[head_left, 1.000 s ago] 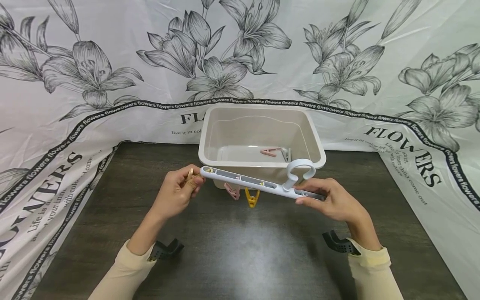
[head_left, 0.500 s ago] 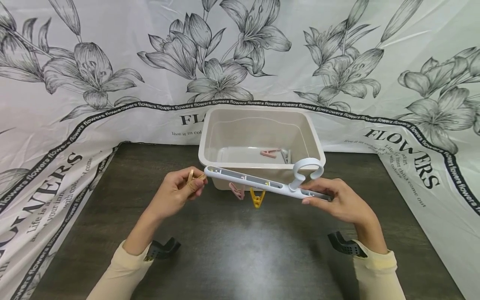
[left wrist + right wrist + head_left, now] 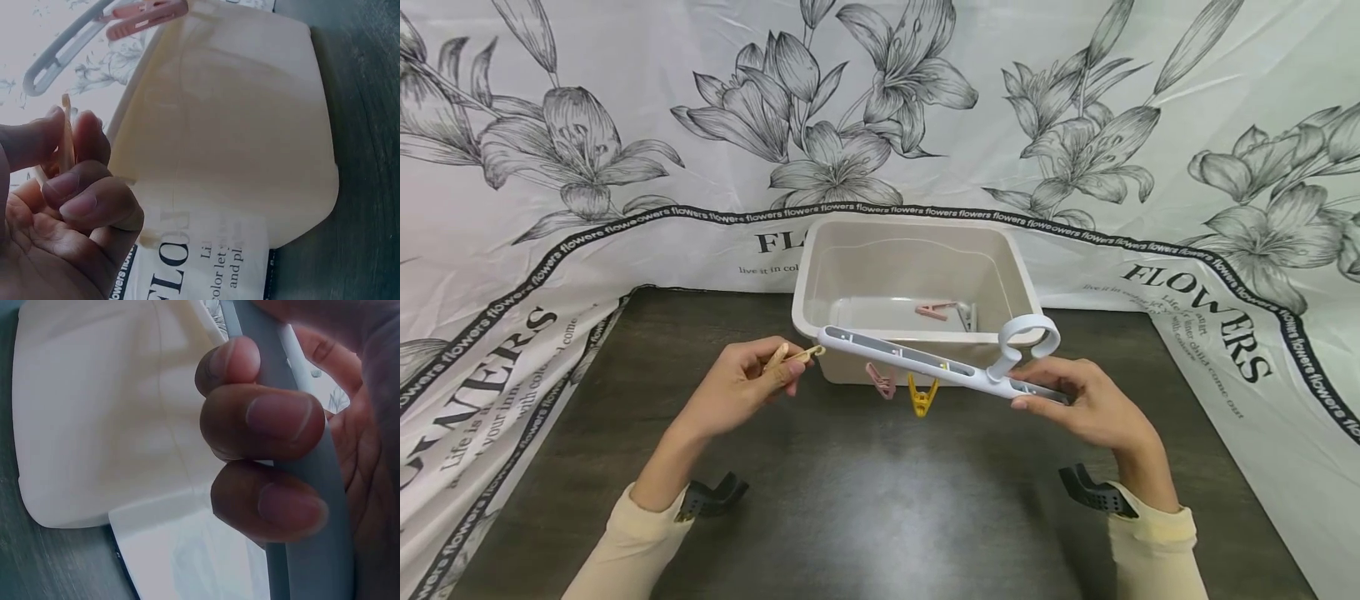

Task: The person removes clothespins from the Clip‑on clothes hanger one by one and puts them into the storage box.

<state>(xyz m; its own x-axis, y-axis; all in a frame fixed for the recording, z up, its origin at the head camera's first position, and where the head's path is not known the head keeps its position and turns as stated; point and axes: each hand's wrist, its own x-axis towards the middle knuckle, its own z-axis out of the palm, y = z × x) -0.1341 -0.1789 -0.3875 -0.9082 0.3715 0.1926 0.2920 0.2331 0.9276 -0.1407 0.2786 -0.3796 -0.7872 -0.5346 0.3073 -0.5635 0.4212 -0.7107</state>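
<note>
My left hand (image 3: 741,382) pinches a cream clothespin (image 3: 781,357) with a small hook at its tip, just left of the bar's end and apart from it. In the left wrist view the clothespin (image 3: 67,140) stands between thumb and fingers. My right hand (image 3: 1078,400) grips the right end of a pale blue slotted hanger bar (image 3: 917,364), beside its round hook (image 3: 1028,325). From the bar hang a pink clothespin (image 3: 882,381) and a yellow clothespin (image 3: 922,396). Curled fingers wrap the bar (image 3: 315,562) in the right wrist view.
Behind the hanger a beige plastic bin (image 3: 917,237) stands on the dark wooden table (image 3: 887,500). Inside it lie a pink clothespin (image 3: 934,311) and a grey clothespin (image 3: 966,317). A white flower-print cloth (image 3: 715,167) surrounds the table at the back and sides.
The cream clothespin has come away from the bar's left end as my left hand drew left. My right hand and the hanger have shifted right, with the hanging clothespins.
</note>
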